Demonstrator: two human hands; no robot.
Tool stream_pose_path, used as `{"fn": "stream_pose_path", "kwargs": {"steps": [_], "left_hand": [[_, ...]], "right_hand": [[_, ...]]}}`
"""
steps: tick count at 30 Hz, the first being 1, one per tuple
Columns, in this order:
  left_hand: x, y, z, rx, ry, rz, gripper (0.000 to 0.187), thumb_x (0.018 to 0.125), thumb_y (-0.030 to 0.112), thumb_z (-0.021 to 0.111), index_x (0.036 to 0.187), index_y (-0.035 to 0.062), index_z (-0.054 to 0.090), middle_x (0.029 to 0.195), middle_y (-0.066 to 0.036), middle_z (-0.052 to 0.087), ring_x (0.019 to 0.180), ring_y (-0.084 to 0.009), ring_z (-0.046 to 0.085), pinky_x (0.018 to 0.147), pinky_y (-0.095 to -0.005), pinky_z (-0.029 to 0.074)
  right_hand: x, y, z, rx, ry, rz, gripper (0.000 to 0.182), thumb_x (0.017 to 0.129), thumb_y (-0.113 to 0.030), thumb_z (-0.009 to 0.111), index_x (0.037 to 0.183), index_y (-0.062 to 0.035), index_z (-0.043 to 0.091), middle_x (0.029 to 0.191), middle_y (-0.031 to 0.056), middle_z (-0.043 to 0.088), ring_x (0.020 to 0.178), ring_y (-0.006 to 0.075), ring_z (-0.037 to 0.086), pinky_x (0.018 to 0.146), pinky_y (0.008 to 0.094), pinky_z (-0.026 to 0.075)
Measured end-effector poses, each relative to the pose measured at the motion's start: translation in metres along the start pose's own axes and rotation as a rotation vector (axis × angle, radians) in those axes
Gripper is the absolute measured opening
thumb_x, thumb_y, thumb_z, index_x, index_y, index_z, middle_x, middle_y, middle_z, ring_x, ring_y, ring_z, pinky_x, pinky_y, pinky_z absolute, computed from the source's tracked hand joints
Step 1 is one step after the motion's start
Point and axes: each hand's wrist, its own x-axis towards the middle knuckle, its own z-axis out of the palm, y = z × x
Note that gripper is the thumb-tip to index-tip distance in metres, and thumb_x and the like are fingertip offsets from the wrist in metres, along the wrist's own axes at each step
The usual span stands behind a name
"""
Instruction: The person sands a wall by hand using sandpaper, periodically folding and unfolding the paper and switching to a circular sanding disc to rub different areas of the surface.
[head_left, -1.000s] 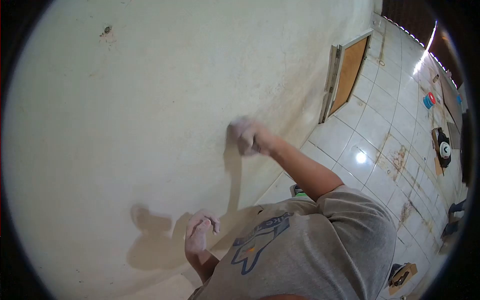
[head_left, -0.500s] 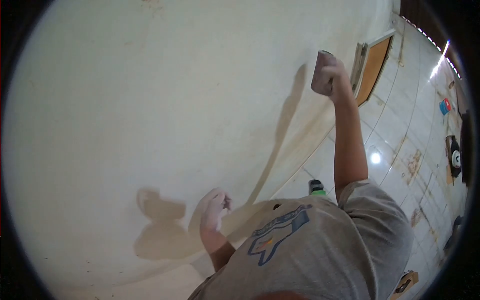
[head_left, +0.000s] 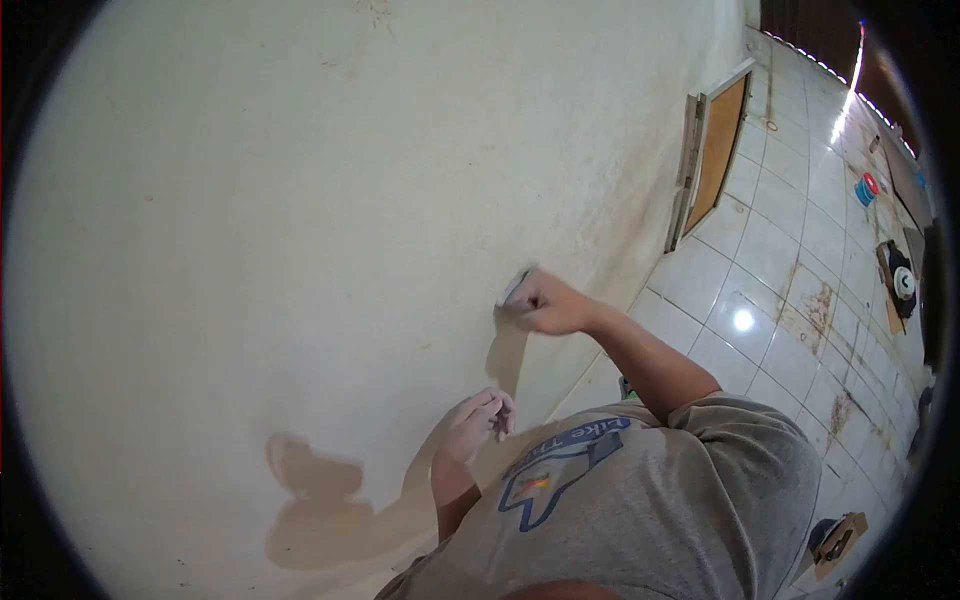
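Pressed against the pale wall (head_left: 300, 220) is a piece of sandpaper (head_left: 516, 287), mostly covered by my right hand (head_left: 552, 303). The fingers of that hand are closed around it, and only its light edge shows. My left hand (head_left: 482, 416), coated in white dust, is held close to the wall, lower down and nearer my body. Its fingers are loosely bent with a gap between them, and nothing shows in them. Shadows of my head and arms fall on the wall.
A framed wooden door panel (head_left: 718, 150) stands by the wall's far end. White stained floor tiles (head_left: 690, 330) run along the right. On them are a blue and red tub (head_left: 866, 189), a black tool with a white disc (head_left: 903, 283) and a cardboard piece (head_left: 840, 545).
My right hand has swept from far up the wall down toward my body, with the sandpaper in it. My left hand has shifted slightly right. The view has turned a little.
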Motion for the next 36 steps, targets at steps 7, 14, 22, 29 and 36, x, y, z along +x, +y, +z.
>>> {"fn": "stream_pose_path", "kwargs": {"steps": [7, 14, 22, 29, 36], "left_hand": [[0.004, 0.006, -0.007, -0.231, -0.083, 0.093, 0.024, 0.101, 0.023, 0.043, 0.100, 0.0026, 0.056, 0.081, -0.008, 0.061, 0.072, -0.0151, 0.058, 0.062, -0.0278, 0.046], [-0.030, -0.014, -0.024, -0.294, -0.075, 0.076, 0.026, 0.097, 0.028, 0.048, 0.101, 0.0033, 0.056, 0.084, -0.008, 0.062, 0.075, -0.0169, 0.059, 0.063, -0.0282, 0.044], [-0.015, -0.016, -0.007, -0.282, -0.147, 0.104, 0.022, 0.098, 0.024, 0.045, 0.102, 0.0052, 0.057, 0.084, -0.006, 0.061, 0.074, -0.0144, 0.059, 0.064, -0.0264, 0.044], [0.001, -0.018, 0.006, -0.212, -0.043, 0.093, 0.020, 0.099, 0.017, 0.042, 0.098, 0.0037, 0.057, 0.079, -0.006, 0.059, 0.069, -0.0147, 0.056, 0.063, -0.0274, 0.044], [0.003, -0.013, 0.024, -0.311, 0.023, 0.102, 0.020, 0.099, 0.020, 0.044, 0.097, 0.0042, 0.056, 0.078, -0.008, 0.059, 0.070, -0.0149, 0.055, 0.062, -0.0279, 0.045]], "right_hand": [[-0.032, -0.041, -0.089, -0.351, 0.377, 0.386, 0.017, 0.062, -0.005, 0.056, 0.055, -0.0024, 0.040, 0.052, 0.0025, 0.035, 0.051, 0.0123, 0.040, 0.048, 0.0345, 0.033], [0.020, -0.066, -0.101, 0.073, 0.186, 0.384, 0.018, 0.061, 0.005, 0.053, 0.054, -0.0061, 0.041, 0.055, -0.0026, 0.036, 0.046, 0.0085, 0.036, 0.042, 0.0278, 0.028], [-0.032, 0.035, 0.049, -0.288, 0.039, 0.171, 0.011, 0.065, 0.000, 0.054, 0.060, 0.0011, 0.045, 0.056, 0.0145, 0.036, 0.048, 0.0207, 0.035, 0.048, 0.0382, 0.030], [-0.122, 0.153, -0.005, -0.421, 0.495, 0.305, 0.012, 0.063, -0.003, 0.051, 0.063, 0.0012, 0.041, 0.055, 0.0123, 0.037, 0.055, 0.0191, 0.039, 0.053, 0.0386, 0.033], [-0.093, 0.073, -0.186, 0.310, 1.037, 0.319, 0.007, 0.071, -0.001, 0.054, 0.074, -0.0071, 0.054, 0.067, -0.0025, 0.051, 0.052, 0.0117, 0.049, 0.043, 0.0297, 0.037]]}}
